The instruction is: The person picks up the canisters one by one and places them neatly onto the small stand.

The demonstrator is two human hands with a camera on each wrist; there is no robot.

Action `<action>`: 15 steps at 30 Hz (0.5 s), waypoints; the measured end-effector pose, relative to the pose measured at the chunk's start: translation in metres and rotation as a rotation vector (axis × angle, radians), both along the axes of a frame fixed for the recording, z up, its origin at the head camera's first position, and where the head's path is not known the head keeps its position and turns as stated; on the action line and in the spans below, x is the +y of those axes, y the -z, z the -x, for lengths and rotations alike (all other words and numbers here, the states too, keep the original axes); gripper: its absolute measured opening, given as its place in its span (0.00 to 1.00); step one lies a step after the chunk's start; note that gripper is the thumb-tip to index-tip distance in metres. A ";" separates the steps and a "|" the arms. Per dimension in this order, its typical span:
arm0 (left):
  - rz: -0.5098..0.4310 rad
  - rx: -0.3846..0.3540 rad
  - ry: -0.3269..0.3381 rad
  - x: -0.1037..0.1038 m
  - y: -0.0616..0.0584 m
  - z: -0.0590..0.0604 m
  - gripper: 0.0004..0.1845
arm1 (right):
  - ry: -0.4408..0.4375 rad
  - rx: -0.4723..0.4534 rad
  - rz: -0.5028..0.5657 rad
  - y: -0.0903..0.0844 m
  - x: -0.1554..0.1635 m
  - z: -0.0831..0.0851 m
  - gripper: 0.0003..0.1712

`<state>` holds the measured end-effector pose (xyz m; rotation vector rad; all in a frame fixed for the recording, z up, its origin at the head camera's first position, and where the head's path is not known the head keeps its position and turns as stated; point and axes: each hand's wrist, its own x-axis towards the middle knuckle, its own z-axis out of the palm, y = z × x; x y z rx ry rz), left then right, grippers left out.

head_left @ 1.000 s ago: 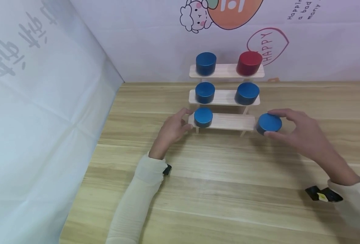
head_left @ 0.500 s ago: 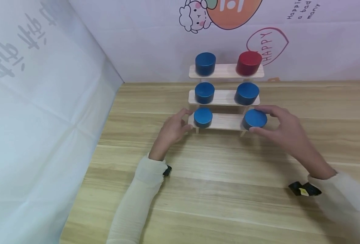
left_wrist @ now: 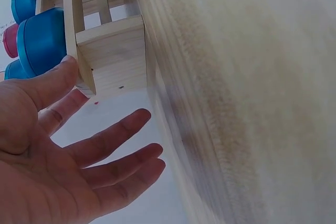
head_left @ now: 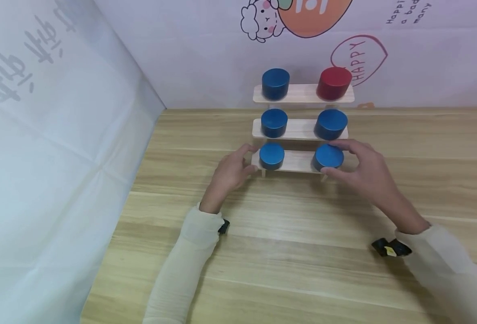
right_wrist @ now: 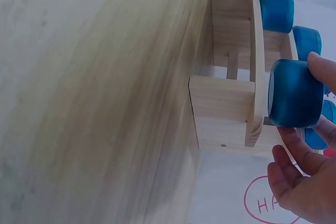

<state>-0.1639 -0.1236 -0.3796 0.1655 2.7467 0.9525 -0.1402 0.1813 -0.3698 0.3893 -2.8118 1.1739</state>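
A three-step wooden display stand (head_left: 299,161) bears round tins, blue on every step and one red tin (head_left: 334,84) at the top right. My right hand (head_left: 363,168) holds a blue tin (head_left: 328,156) between thumb and fingers at the right end of the lowest step. In the right wrist view this tin (right_wrist: 296,94) leans a little, its pale base partly showing beside the board. My left hand (head_left: 232,172) pinches the left end of the lowest step, thumb in front and index finger behind, beside another blue tin (head_left: 272,155). Its other fingers (left_wrist: 118,137) spread loosely below.
The stand is on a wood-grain table (head_left: 287,270), close to a white printed backdrop (head_left: 206,54). White cloth (head_left: 60,180) hangs along the left side. Two blue tins stand on the middle step; another blue tin (head_left: 275,84) is at the top left.
My right hand has moved left with its blue tin, from beside the stand to over the lowest step's right end. The left hand keeps its place on the stand.
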 end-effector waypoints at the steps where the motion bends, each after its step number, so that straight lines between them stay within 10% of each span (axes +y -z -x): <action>1: 0.001 0.001 0.001 0.000 0.000 0.000 0.25 | 0.000 0.002 -0.004 0.000 0.000 0.000 0.39; 15: 0.006 0.014 -0.003 0.001 0.000 -0.001 0.25 | 0.017 -0.016 -0.009 0.008 0.001 0.006 0.41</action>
